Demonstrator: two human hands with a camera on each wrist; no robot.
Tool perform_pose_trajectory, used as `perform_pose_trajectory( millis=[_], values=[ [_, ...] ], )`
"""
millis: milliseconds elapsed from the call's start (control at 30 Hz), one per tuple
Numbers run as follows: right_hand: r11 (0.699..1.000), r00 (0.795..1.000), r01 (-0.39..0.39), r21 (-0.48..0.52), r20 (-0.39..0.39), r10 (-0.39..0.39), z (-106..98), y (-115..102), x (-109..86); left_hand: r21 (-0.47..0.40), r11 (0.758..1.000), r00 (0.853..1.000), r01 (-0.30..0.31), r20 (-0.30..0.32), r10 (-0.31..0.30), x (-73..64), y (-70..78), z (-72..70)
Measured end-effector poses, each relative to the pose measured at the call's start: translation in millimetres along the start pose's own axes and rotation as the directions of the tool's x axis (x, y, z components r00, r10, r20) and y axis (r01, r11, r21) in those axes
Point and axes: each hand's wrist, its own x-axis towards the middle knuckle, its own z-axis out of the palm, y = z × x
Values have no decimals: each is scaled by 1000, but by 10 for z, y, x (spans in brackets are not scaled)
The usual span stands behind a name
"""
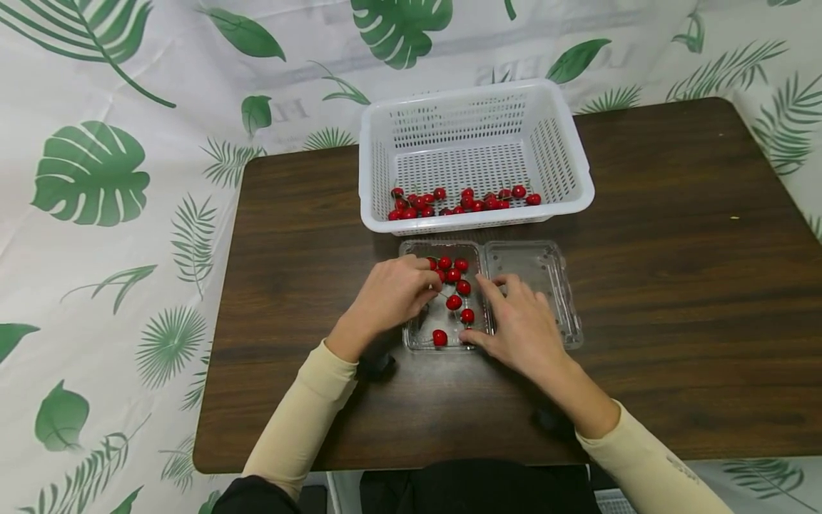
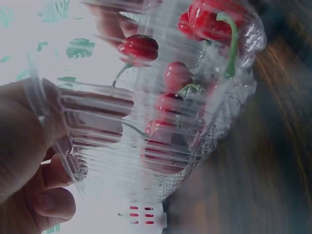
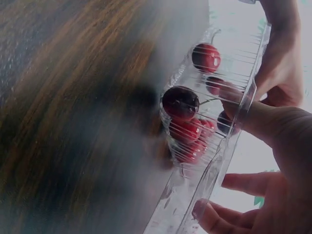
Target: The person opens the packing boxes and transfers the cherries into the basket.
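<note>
A clear plastic clamshell box (image 1: 424, 343) lies unfolded on the table, with several red cherries in its left half. My left hand (image 1: 401, 289) reaches over that half's left side, its thumb and forefinger pinching the stem of a cherry (image 1: 454, 302). Through the clear ribbed wall in the left wrist view, stems run towards the fingers. My right hand (image 1: 523, 328) rests across the fold, thumb and forefinger spread apart. Its thumb (image 3: 253, 114) reaches inside the box close to a cherry (image 3: 214, 85). Another cherry (image 1: 439, 338) lies near the front wall.
Behind the box stands a white plastic basket (image 1: 475, 225) with several cherries along its near side. The box's empty lid half (image 1: 526, 260) lies flat to the right. A leaf-patterned cloth (image 1: 193, 71) hangs behind the brown wooden table (image 1: 674, 285).
</note>
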Motion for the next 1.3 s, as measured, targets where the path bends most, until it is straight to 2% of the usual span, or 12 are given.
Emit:
perform_pose_trajectory(
  millis=[300, 567, 800, 1033, 1300],
  values=[
    [1000, 999, -14, 28, 53, 13, -32, -30, -61, -18, 999, 999, 33, 6, -33, -37, -55, 39],
    [1000, 995, -23, -8, 100, 24, -37, -111, -71, -35, 998, 998, 60, 3, -60, -47, -118, 109],
    [996, 990, -76, 55, 127, 68, -31, -176, -56, -49, 998, 999, 46, -22, -47, -30, -125, 113],
    [995, 989, -89, 53, 123, 82, -37, -170, -47, -47, 999, 998, 12, -58, -15, 12, -86, 16],
    [995, 989, -95, 40, 118, 90, -40, -86, 3, -70, 998, 990, 0, -137, -10, 151, -81, -250]
  ],
)
